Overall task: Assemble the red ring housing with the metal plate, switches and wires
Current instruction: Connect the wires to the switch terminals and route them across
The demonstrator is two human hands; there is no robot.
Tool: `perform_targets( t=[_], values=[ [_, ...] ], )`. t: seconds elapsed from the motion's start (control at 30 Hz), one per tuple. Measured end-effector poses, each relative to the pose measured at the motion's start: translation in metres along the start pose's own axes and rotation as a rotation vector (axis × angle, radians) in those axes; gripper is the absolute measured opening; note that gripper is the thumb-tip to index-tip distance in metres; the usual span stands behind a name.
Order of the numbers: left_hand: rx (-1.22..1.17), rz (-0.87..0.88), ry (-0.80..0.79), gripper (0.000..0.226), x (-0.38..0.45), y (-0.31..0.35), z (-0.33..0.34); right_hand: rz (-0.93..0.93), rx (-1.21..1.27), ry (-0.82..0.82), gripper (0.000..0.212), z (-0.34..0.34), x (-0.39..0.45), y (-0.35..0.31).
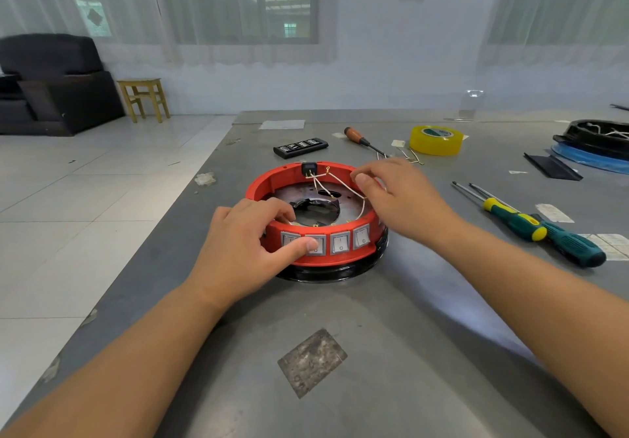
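Grey table | hands: left grips red ring housing, right pinches wire | tiled floor

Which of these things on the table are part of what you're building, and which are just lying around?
In the job: red ring housing, metal plate, switches, wires, both hands.
Lying about: tape roll, screwdrivers, black bit case.

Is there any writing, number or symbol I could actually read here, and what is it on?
"I" and "O": on the rocker switches along the red ring housing.
Tape roll: green label, print too blurred.
Black case: white marks, too small.
Paper slips on table: unreadable.
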State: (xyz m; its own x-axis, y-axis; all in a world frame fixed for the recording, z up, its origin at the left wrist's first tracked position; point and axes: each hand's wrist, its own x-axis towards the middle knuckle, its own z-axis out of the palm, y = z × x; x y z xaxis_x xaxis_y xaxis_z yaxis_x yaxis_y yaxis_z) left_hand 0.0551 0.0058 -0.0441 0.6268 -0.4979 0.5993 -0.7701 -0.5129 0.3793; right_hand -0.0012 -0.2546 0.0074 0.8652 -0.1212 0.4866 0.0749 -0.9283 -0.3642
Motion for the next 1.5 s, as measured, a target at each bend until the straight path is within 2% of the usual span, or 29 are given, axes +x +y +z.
perform_targets(
  t=[0.1, 0.17, 0.27, 0.4, 0.7, 0.87, 1.07, 1.27, 1.37, 1.5],
  values=[
    [0.003, 0.007, -0.002, 0.046, 0.000, -0.001, 0.001, 0.086, -0.283, -0.301, 0.037, -0.004, 0.025, -0.005],
    [-0.003, 0.000, 0.007, 0.047, 0.000, -0.002, 0.002, 0.111, -0.300, -0.367, 0.033, -0.007, 0.035, -0.013],
    [-0.004, -0.004, 0.010, 0.049, 0.001, -0.003, 0.003, 0.162, -0.154, -0.349, 0.023, -0.014, 0.042, -0.024],
    [-0.006, -0.003, 0.021, 0.050, 0.001, -0.003, 0.003, 0.186, 0.020, -0.311, 0.020, -0.016, 0.046, -0.030],
    [0.001, -0.007, 0.012, 0.053, 0.000, 0.000, 0.002, 0.209, 0.161, -0.330, 0.022, -0.010, 0.043, -0.043],
    [0.003, -0.023, -0.005, 0.055, 0.001, 0.000, 0.001, 0.093, 0.071, -0.365, 0.031, 0.002, 0.036, -0.055],
    [0.002, -0.042, -0.041, 0.052, 0.002, 0.004, -0.002, -0.027, -0.288, -0.445, 0.038, 0.017, 0.027, -0.061],
    [-0.074, -0.155, 0.006, 0.040, 0.027, 0.017, -0.016, -0.038, -0.284, -0.440, 0.042, 0.010, 0.026, -0.059],
    [-0.039, -0.184, -0.121, 0.030, 0.044, 0.024, -0.020, -0.008, -0.113, -0.343, 0.042, 0.006, 0.024, -0.055],
    [0.059, -0.209, -0.290, 0.035, 0.067, 0.023, -0.015, 0.085, 0.025, -0.189, 0.035, 0.003, 0.023, -0.043]
  ],
)
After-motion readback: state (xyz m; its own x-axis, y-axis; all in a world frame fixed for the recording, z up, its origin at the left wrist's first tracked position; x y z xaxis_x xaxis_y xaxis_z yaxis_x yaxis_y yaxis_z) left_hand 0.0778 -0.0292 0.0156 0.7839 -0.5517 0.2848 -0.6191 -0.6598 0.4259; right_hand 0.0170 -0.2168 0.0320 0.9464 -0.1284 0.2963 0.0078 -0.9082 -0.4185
